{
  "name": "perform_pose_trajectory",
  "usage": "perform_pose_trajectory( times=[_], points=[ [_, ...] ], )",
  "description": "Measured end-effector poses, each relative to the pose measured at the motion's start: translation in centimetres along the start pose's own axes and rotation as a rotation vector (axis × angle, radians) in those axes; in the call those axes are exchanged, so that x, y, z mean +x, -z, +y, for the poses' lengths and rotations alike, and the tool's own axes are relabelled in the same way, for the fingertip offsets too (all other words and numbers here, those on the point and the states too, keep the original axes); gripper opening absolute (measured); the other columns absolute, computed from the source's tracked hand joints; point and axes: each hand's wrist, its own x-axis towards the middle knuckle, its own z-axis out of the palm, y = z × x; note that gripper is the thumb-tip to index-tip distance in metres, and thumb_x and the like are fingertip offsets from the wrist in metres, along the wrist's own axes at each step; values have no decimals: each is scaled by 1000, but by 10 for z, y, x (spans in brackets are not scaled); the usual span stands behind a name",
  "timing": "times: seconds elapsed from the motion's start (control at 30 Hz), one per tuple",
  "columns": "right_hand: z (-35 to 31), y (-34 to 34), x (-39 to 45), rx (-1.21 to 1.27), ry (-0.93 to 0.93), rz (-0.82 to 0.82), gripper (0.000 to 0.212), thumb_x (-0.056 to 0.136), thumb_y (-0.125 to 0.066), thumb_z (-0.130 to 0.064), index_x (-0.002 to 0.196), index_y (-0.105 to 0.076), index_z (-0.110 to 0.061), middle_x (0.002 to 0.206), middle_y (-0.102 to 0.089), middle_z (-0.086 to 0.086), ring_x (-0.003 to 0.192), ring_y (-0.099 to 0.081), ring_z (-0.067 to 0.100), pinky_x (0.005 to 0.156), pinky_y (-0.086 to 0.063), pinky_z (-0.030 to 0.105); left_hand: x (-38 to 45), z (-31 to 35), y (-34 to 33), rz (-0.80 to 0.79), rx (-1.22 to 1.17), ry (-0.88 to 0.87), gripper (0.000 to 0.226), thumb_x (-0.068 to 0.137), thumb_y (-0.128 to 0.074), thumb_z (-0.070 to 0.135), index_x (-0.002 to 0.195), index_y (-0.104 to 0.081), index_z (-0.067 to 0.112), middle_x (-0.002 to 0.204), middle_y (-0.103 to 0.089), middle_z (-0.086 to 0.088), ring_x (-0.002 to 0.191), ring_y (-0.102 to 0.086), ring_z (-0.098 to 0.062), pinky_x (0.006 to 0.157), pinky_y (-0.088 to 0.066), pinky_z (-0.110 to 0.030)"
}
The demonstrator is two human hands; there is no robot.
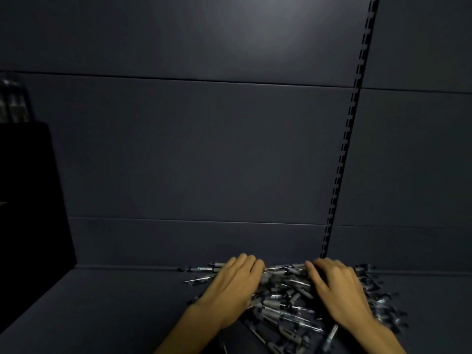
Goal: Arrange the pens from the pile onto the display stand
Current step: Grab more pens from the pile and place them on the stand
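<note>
Pens in pile under both hands

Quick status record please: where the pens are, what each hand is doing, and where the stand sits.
pens: loose pile on the dark shelf, against the back panel
left hand: palm down on the pile's left side, fingers curled into the pens; whether they grip any cannot be told
right hand: palm down on the pile's right side, fingertips hidden; grip cannot be told
display stand: black box at the far left, blurred pens showing above it
slotted upright: in the panel, behind the pile
</note>
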Motion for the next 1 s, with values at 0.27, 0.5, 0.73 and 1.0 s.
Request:
perform_pose_trajectory(
  times=[0.27, 0.5, 0.73, 1.0],
  points=[
    [-5, 4, 1, -3, 26, 34, 38, 100, -53, -37, 64, -41, -29, 59, -50, -11, 62, -57, 16, 61, -39, 35, -2, -28, -16, 100, -347, 267, 28, 98, -38, 0, 91, -34, 27, 89, -41, 7, 81, -41, -12, 73, -38, -28],
    [-23, 16, 9, 41, 6, 42, 34, 99, -55, -35, 68, -45, -31, 61, -49, -15, 62, -50, 12, 60, -38, 35, 5, -30, -2, 298, -817, 501, 20, 106, -44, 25, 93, -45, 11, 73, -51, 4, 59, -45, -6, 52, -37, -15],
    [-101, 42, 42, 440, 51, -99, 29, 101, -48, -46, 127, -57, -33, 104, -68, -17, 97, -64, 0, 87, -50, 28, 8, -30, -3, 388, -1095, 635, 30, 89, -69, 43, 70, -57, 23, 58, -55, 16, 58, -51, 2, 60, -41, -17],
    [-180, 35, 80, 530, 287, -128, 36, 107, -41, -22, 142, -44, -30, 102, -59, -18, 93, -57, -2, 82, -41, 17, 14, -34, 2, 532, -1312, 793, 28, 86, -77, 18, 63, -61, 18, 52, -59, 9, 50, -49, -2, 51, -40, -18]
  ],
)
